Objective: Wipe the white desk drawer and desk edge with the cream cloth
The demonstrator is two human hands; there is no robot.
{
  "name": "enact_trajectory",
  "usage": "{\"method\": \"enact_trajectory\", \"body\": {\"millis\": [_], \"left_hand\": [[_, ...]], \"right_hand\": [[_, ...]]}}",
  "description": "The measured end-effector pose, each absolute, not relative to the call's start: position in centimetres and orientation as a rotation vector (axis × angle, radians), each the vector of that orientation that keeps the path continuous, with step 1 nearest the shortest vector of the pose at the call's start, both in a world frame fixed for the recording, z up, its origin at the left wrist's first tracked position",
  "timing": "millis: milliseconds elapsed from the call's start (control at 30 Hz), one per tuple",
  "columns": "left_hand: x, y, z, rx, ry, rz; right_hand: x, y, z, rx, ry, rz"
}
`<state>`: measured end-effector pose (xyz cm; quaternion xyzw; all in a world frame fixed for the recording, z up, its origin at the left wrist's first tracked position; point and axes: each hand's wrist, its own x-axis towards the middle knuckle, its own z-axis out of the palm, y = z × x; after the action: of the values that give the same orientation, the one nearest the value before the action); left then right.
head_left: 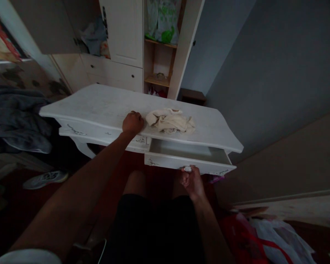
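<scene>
A white table (93, 102) with carved trim stands in front of me. Its right-hand drawer (165, 160) is pulled out, and the visible inside is bare. My right hand (191, 181) pinches the small white drawer knob (187, 169) at the front panel. My left hand (133, 122) rests as a closed fist on the tabletop near its front edge; whether anything is inside the fist is hidden. Just right of that fist lies a crumpled cream cloth (170, 121), apart from the hand.
Behind the table rises a white wardrobe (123, 33) beside open shelves holding plastic bags (166, 22). Dark clothing (16, 117) is heaped at the left, above a shoe (46, 179) on the floor. Red and white bags (280, 238) lie at lower right, by the wall (286, 73).
</scene>
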<state>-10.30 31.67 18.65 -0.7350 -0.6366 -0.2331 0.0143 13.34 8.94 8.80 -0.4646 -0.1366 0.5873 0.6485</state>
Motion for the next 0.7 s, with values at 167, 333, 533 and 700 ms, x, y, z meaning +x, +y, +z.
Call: {"method": "enact_trajectory", "body": {"millis": [167,333,533,700], "left_hand": [[-10.3,31.5,18.8,-2.292,-1.987,-0.744],[-10.3,31.3,18.9,-2.281,-1.988,-0.761],[-10.2,31.1,19.0,-2.279,-2.004,-0.76],[-10.2,31.1,19.2,-2.281,-2.013,-0.723]], "right_hand": [[14.2,12.7,8.7,-1.028,-0.319,1.357],[14.7,15.5,8.7,-1.012,-0.267,1.342],[14.8,17.7,9.0,-0.96,-0.284,1.373],[14.6,18.6,9.0,-0.994,-0.277,1.351]]}}
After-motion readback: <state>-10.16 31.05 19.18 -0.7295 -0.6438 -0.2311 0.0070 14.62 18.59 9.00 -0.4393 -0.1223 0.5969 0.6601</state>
